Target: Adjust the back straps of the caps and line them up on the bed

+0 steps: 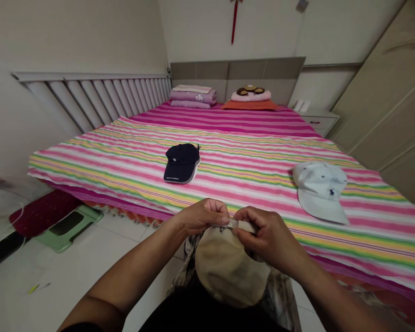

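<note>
While a wide bed under a striped cover fills most of the room, a wardrobe stands along its far right side and a slatted rail runs along its left. Folded bedding and a pillow lie at the head, against a padded headboard. Two caps rest on the cover: a navy cap near the middle and a white cap toward the right, well apart from each other.

Nearer the camera, just off the bed's edge, the person holds a beige cap upside down in front of their body, above a patterned cloth; whether it touches the cloth cannot be told. It looks light and soft, so the crown will likely give under any squeeze. The firmer band at the back seems the better place to take hold.

The left hand closes on the strap from one side, its fingers curled and pressed together. The right hand comes from the other side, its thumb and forefinger pinching the strap beside a small metal buckle. The remaining right fingers are bunched behind them. The buckle looks stiff and slippery, and a firm fingertip grip seems to suit it best.
</note>
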A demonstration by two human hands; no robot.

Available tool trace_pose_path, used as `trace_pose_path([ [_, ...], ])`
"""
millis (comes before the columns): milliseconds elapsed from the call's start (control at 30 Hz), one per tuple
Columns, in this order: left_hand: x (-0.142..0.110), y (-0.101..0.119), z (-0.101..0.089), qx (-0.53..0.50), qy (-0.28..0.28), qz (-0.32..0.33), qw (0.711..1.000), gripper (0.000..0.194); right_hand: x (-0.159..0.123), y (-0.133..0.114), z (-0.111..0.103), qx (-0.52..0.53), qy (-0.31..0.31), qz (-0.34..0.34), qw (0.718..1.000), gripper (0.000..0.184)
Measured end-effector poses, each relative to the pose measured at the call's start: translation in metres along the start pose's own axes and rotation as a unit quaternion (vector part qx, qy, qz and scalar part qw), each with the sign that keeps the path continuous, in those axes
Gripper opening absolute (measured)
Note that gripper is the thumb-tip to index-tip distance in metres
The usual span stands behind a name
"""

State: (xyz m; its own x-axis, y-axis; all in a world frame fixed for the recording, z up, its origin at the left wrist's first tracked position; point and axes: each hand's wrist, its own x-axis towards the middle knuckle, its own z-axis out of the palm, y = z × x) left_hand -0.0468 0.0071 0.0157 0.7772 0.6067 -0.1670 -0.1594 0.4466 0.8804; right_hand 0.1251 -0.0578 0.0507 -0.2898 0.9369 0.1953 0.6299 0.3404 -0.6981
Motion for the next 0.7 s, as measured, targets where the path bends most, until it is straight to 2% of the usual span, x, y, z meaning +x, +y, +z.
trace_pose_path([
  [400,0.000,0.000,-0.001,-0.001,-0.014,0.002,1.000,0.025,-0.001,-0.002,0.001,0.002,0.007,-0.004,1.000,0.009],
  [467,0.000,0.001,0.001,-0.002,-0.007,0.005,1.000,0.026,-0.001,-0.001,0.002,0.025,0.006,0.009,1.000,0.007],
  [533,0.000,0.003,0.002,-0.006,0.002,-0.001,1.000,0.028,-0.001,0.002,0.001,0.092,-0.007,0.035,0.995,0.008],
  [600,0.001,0.004,0.004,-0.003,-0.003,-0.023,1.000,0.033,0.001,0.007,0.000,0.218,-0.044,0.074,0.972,0.018],
  [700,0.002,0.005,0.003,0.024,-0.030,-0.076,0.996,0.034,0.003,0.021,-0.004,0.426,-0.113,0.123,0.889,0.037],
])
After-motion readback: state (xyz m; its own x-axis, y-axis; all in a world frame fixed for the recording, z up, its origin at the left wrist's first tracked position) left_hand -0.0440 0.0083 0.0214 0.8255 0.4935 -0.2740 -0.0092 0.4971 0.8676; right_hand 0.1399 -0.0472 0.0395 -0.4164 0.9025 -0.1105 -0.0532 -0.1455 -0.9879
